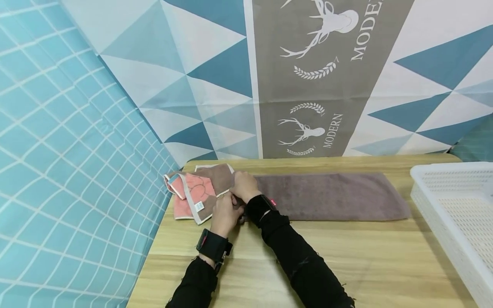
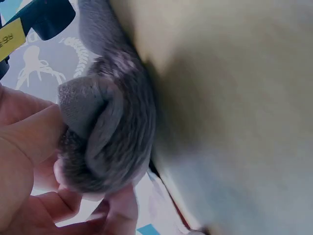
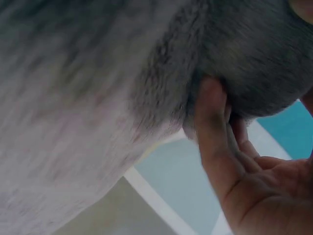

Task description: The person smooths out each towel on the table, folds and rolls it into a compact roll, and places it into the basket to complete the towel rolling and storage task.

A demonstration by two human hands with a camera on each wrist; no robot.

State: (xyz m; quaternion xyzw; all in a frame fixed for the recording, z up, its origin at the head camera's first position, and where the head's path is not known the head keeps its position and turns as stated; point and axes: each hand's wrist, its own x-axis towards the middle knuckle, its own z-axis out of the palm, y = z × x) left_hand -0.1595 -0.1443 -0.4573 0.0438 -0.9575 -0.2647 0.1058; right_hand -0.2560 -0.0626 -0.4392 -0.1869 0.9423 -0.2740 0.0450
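A grey-brown towel (image 1: 327, 196) lies as a long strip across the table, its left end turned over into a thick roll (image 2: 107, 132). My left hand (image 1: 224, 214) grips the near side of that roll, thumb and fingers curled about its end in the left wrist view. On the far side, my right hand (image 1: 245, 187) holds the same roll; in the right wrist view its fingers (image 3: 212, 117) tuck in beneath it. In the head view both hands hide most of the rolled part.
Left of the hands lies a crumpled pink and brown cloth (image 1: 198, 188) with pale edging, close to the roll. A white plastic basket (image 1: 435, 205) stands at the right. The wooden table (image 1: 346, 261) meets a blue checked sheet (image 1: 77, 171) at its left edge.
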